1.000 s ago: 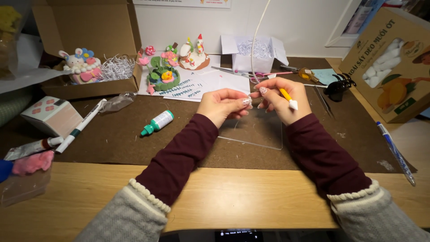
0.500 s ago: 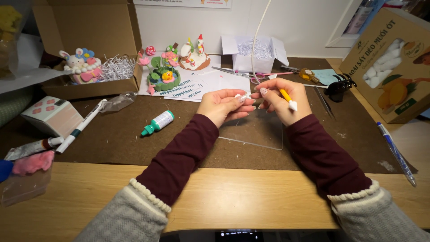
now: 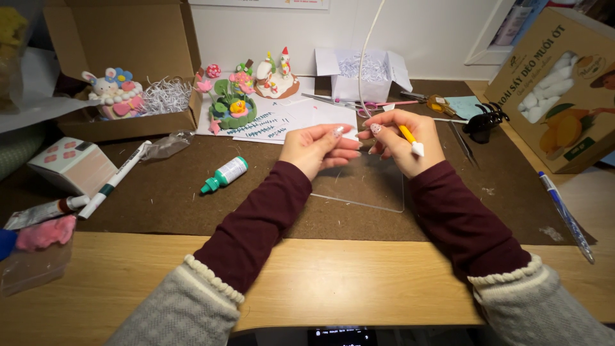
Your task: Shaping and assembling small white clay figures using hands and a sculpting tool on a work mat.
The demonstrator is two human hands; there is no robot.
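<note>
While both hands hover above the brown felt mat (image 3: 160, 192), the left hand (image 3: 317, 148) turns its palm upward with the fingers curled loosely together, thumb and fingertips closing on something too small to make out. The right hand (image 3: 400, 141) sits just beside it, fingertips nearly touching the left ones — its fingers wrap a yellow-handled modelling tool with a white tip (image 3: 410, 139), the tip pointing down and to the right. Under the hands lies a clear plastic sheet (image 3: 371, 189), flat on the mat.

To the left of the left hand, a small white bottle with a green cap (image 3: 224, 174) lies on its side. Farther back stand a green clay garden figure with pink flowers (image 3: 232, 102) and a white clay piece with small red-hatted figures (image 3: 277, 78), both on white paper. An open cardboard box (image 3: 138, 122) at the far left holds a pastel clay bunny cake (image 3: 112, 93) among shredded white paper.
</note>
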